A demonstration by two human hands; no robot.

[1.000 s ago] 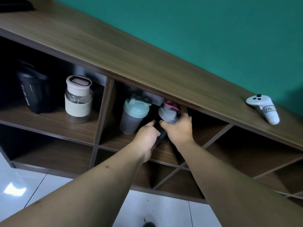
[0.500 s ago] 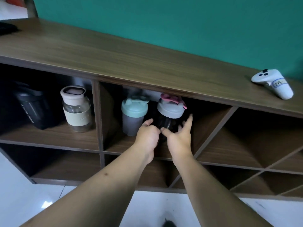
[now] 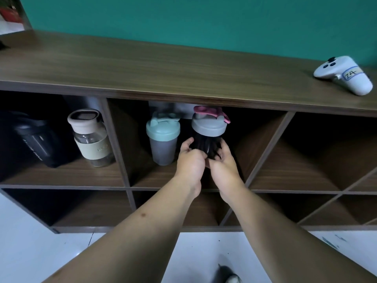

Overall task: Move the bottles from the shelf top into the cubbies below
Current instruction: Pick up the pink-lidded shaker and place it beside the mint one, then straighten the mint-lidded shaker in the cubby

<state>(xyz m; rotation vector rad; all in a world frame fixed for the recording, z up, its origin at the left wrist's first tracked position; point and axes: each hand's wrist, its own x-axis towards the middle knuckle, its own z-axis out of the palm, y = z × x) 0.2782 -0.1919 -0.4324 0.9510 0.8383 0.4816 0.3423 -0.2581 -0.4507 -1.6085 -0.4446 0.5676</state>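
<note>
A dark shaker bottle (image 3: pixel 208 127) with a grey lid and pink flip cap stands upright in the middle upper cubby, right of a mint-lidded shaker (image 3: pixel 163 137). My left hand (image 3: pixel 190 160) and my right hand (image 3: pixel 223 163) cup its lower body from either side, fingers curled against it; its base is hidden behind them. In the left cubby stand a glass bottle (image 3: pixel 89 137) with a cream lid and sleeve and a black bottle (image 3: pixel 34 139). The wooden shelf top (image 3: pixel 142 68) carries no bottle in view.
A white hand controller (image 3: pixel 344 74) with a paper label lies on the shelf top at the far right. Cubbies with diagonal dividers (image 3: pixel 267 148) open to the right, and a lower row of cubbies (image 3: pixel 85 207) sits above the white tiled floor (image 3: pixel 30 252).
The dark shaker went from tilted at the cubby mouth to upright beside the mint shaker. My right hand spread its fingers, then curled back onto the bottle's lower part.
</note>
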